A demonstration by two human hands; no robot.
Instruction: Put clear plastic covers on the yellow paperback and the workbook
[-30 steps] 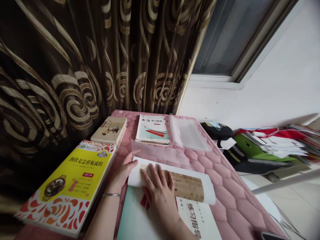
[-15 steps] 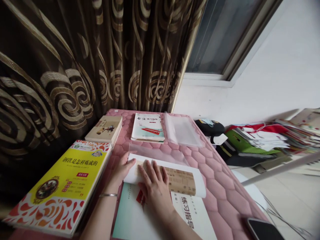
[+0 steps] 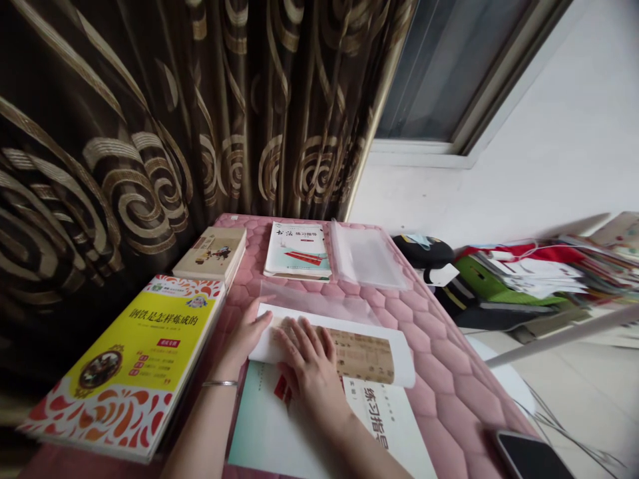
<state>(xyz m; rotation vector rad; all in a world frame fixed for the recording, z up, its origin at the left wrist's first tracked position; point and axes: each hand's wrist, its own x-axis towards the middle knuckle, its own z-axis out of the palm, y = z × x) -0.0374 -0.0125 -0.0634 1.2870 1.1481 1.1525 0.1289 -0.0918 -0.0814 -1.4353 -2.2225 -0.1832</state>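
A workbook [image 3: 279,426] with a pale green and white cover lies in front of me, a white flap with a brown printed picture [image 3: 367,356] folded over its far part. On that flap my right hand [image 3: 312,366] lies flat with fingers spread. My left hand [image 3: 247,336], a thin bracelet on its wrist, grips the flap's left corner, thumb on top; its other fingers are partly hidden. A clear plastic book cover [image 3: 319,303] shows beyond the workbook's far edge.
The pink quilted table surface [image 3: 444,352] holds a thick yellow book [image 3: 164,339], a tan book [image 3: 212,253], white booklets [image 3: 298,249], clear plastic covers [image 3: 369,256] and a dark phone [image 3: 532,456]. A patterned curtain [image 3: 174,133] hangs left. Bags and stacked papers [image 3: 534,273] sit off to the right.
The whole view has shifted slightly. Both hands keep nearly the same place on the workbook, and the flap stays folded over.
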